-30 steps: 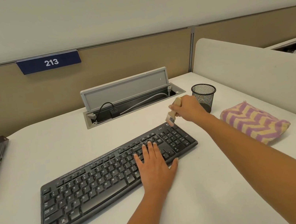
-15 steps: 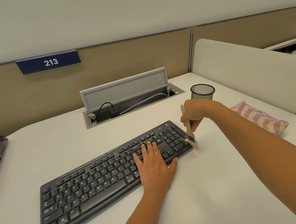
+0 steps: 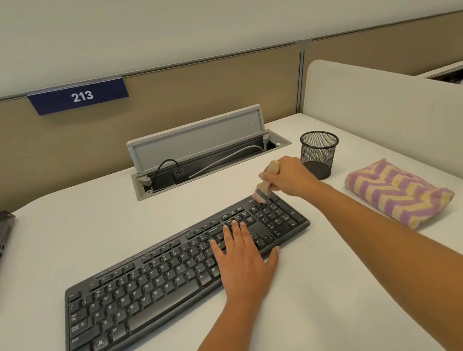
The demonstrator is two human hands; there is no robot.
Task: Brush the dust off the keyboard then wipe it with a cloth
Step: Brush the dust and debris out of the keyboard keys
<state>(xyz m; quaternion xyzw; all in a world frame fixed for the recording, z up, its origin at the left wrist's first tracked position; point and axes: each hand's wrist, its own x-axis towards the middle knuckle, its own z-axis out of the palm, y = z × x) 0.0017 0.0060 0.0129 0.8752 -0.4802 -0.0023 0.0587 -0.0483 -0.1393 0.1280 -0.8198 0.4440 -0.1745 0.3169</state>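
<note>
Keyboard (image 3: 139, 291) sits at a slant across the white bench (image 3: 317, 297), right in front of the person, with the number pad end furthest away on the right. Left hand (image 3: 243, 260) is flat and spread on the keys near the arrow cluster. It's just pinning the board down, not gripping anything. Right hand (image 3: 290, 177) is wrapped round the wooden handle of a small brush (image 3: 266, 183), with the bristles down on the top corner of the number pad.

So I'd call this the brushing half, though I can't tell how much of the board is done.

My two cents on doing it well:
- Use light, short strokes in one direction, flicking dust off the far edge rather than back into the rows.
- Tilt the bristles into the gaps between keys.
- Work row by row toward the other end.
- Shift the flat hand along as you go, or the patch under the palm never gets brushed.
- Go easy on pressure so no keys get pushed or popped.

Striped cloth (image 3: 398, 192) is folded on the bench off the right end, near a mesh cup (image 3: 318, 153), ready for the wipe afterwards.
</note>
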